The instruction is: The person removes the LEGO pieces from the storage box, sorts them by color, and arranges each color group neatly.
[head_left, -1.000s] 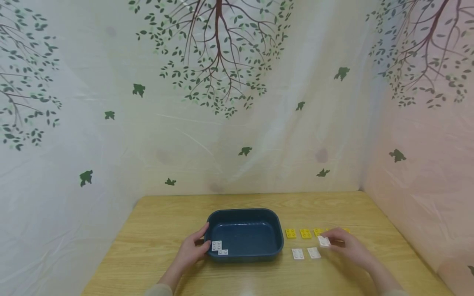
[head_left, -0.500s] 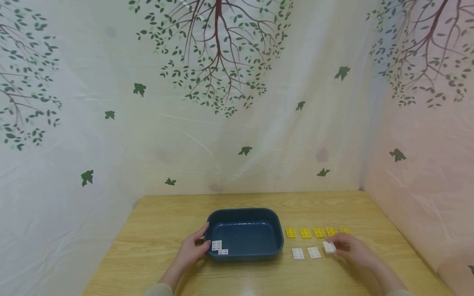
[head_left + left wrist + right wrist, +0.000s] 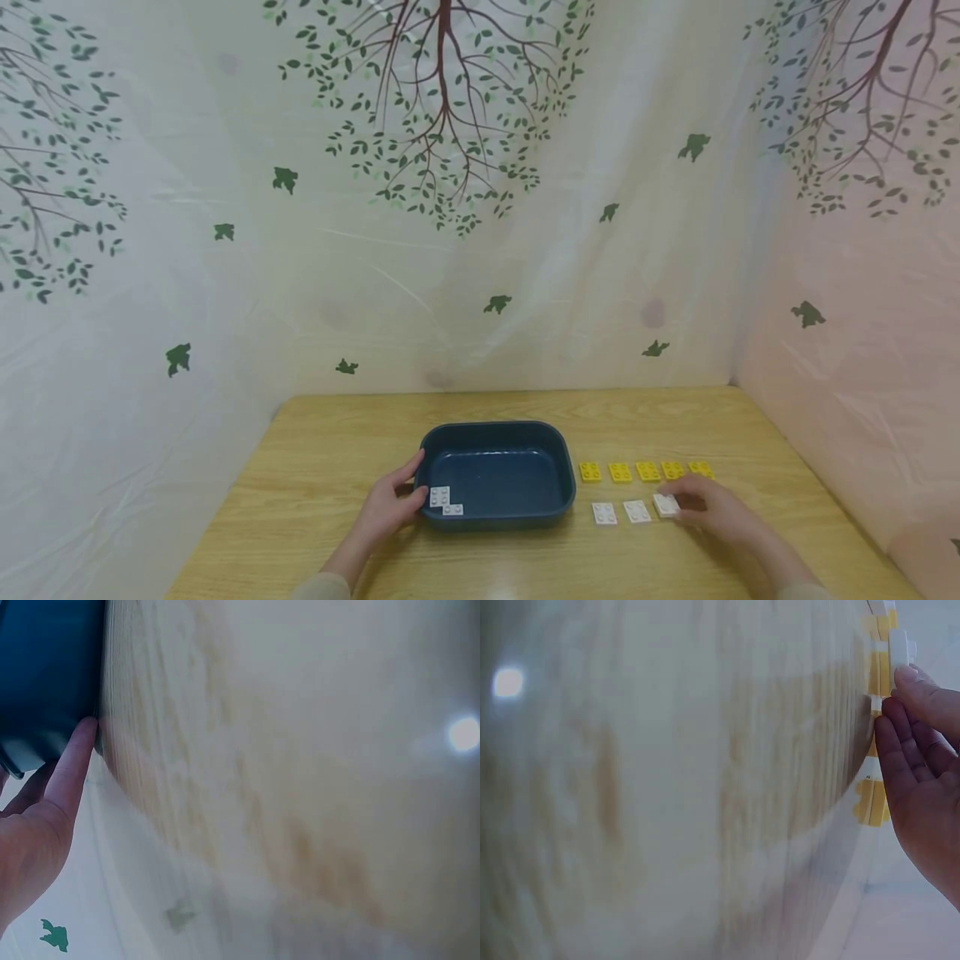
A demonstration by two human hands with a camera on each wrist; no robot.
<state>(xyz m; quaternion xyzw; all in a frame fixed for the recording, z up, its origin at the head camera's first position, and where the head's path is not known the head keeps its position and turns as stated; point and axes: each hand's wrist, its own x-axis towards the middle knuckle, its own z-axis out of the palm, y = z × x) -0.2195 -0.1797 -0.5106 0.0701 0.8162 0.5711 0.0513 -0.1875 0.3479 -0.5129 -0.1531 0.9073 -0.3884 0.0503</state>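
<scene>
My left hand [image 3: 386, 505] grips the left side of a dark blue rectangular tub [image 3: 495, 522], its thumb at the rim. In the left wrist view, a finger lies along the outer wall of the tub [image 3: 52, 667] near the table. White studded toy bricks [image 3: 439, 497] sit in the tub's near left corner. On the right, my right hand [image 3: 712, 510] pinches a white toy brick [image 3: 665, 505] between thumb and fingers, at the end of a row. Two white bricks [image 3: 604, 513] lie left of it. In the right wrist view, the held brick [image 3: 898, 654] stands at the fingertips.
Several yellow toy bricks [image 3: 619, 472] form a row behind the white ones, right of the tub. The wooden table [image 3: 337, 433] is bounded at the back and right by a pale sheet [image 3: 420, 333] printed with trees and birds.
My right hand has brought the white brick down and slightly right, from before the yellow row to the end of the white row. The left hand and tub stay put.
</scene>
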